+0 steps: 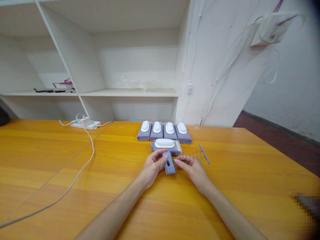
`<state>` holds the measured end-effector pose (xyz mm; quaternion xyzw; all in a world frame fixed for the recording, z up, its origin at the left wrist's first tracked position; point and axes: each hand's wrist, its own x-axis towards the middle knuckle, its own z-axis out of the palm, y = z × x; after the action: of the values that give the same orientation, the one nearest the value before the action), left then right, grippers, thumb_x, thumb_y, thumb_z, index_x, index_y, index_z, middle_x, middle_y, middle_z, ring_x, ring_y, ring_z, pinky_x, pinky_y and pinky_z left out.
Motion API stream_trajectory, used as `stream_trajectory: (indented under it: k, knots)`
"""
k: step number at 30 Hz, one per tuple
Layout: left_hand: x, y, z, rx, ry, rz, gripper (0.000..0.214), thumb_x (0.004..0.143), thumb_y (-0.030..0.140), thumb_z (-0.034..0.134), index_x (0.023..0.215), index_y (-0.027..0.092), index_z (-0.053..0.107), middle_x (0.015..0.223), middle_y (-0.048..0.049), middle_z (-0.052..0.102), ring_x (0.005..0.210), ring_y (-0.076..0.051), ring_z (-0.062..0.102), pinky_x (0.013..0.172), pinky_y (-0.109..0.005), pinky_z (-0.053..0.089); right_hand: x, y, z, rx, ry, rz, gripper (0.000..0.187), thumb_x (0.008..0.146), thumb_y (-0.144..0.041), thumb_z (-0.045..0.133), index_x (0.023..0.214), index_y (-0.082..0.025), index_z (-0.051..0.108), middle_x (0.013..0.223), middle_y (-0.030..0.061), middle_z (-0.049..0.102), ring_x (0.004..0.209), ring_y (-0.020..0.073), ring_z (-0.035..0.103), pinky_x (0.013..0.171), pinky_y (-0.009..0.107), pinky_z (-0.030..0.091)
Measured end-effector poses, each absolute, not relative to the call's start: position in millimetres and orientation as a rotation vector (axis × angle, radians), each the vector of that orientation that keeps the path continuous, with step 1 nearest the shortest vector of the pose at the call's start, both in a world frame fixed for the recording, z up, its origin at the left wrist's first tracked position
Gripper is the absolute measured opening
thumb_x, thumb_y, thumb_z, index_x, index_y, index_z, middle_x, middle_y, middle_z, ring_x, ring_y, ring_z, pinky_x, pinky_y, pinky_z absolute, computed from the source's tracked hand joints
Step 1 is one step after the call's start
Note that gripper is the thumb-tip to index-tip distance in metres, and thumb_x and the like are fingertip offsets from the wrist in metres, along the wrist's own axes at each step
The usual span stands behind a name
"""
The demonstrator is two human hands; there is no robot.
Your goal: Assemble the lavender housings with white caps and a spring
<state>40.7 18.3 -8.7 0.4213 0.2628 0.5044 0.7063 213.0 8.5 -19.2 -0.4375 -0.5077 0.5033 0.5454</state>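
A small lavender device (169, 163) with a dark oval button stands between my two hands on the orange table (75, 160). My left hand (153, 166) pinches its left side, thumb on top. My right hand (191, 168) touches its right edge with curled fingertips. Just behind lies another lavender unit with a white brush top (166, 145). A thin coiled spring (191, 155) stretches from beside my right hand to a small lavender stick (204, 154).
Several lavender units with white tops (164, 131) stand in a row at the table's far edge. A white power strip (85, 124) and its cable (82, 166) cross the left side. White shelves (130, 91) rise behind. A blurred dark object (307, 204) sits at the right.
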Motion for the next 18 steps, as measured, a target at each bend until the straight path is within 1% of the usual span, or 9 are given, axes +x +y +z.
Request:
stream_trajectory:
  k: [5, 11, 14, 18]
  knots:
    - [39.6, 19.8, -9.8, 0.920, 0.584, 1.124, 0.036, 0.074, 0.027, 0.069, 0.106, 0.017, 0.057, 0.103, -0.0084, 0.061, 0.087, -0.017, 0.059, 0.076, -0.032, 0.049, 210.7, 7.1, -18.0, -1.066, -1.215, 1.214, 0.025, 0.063, -0.038, 0.076, 0.074, -0.017, 0.068, 0.075, 0.0023, 0.068, 0.069, 0.0172, 0.059, 0.069, 0.028, 0.045]
    - [40.8, 19.2, -10.6, 0.922, 0.564, 1.125, 0.034, 0.072, 0.025, 0.070, 0.103, 0.017, 0.058, 0.102, -0.0081, 0.061, 0.087, -0.017, 0.059, 0.075, -0.031, 0.049, 214.1, 7.7, -21.3, -1.143, -1.431, 1.036, 0.018, 0.070, -0.036, 0.069, 0.073, -0.018, 0.068, 0.070, 0.0001, 0.063, 0.068, 0.0168, 0.055, 0.063, 0.027, 0.042]
    - [42.8, 16.9, -10.2, 0.916, 0.554, 1.114, 0.034, 0.070, 0.025, 0.072, 0.100, 0.017, 0.059, 0.099, -0.0069, 0.062, 0.085, -0.016, 0.060, 0.075, -0.031, 0.049, 215.1, 7.6, -19.5, -1.183, -1.518, 0.957, 0.017, 0.072, -0.035, 0.066, 0.067, -0.019, 0.067, 0.064, -0.0012, 0.059, 0.065, 0.0165, 0.053, 0.060, 0.027, 0.040]
    - [44.4, 15.4, -9.7, 0.906, 0.544, 1.093, 0.034, 0.070, 0.024, 0.072, 0.100, 0.016, 0.058, 0.094, -0.0065, 0.063, 0.081, -0.016, 0.061, 0.076, -0.031, 0.049, 212.9, 5.9, -14.2, -1.228, -1.503, 0.876, 0.019, 0.066, -0.034, 0.070, 0.056, -0.019, 0.062, 0.059, -0.0025, 0.055, 0.061, 0.0159, 0.050, 0.059, 0.027, 0.039]
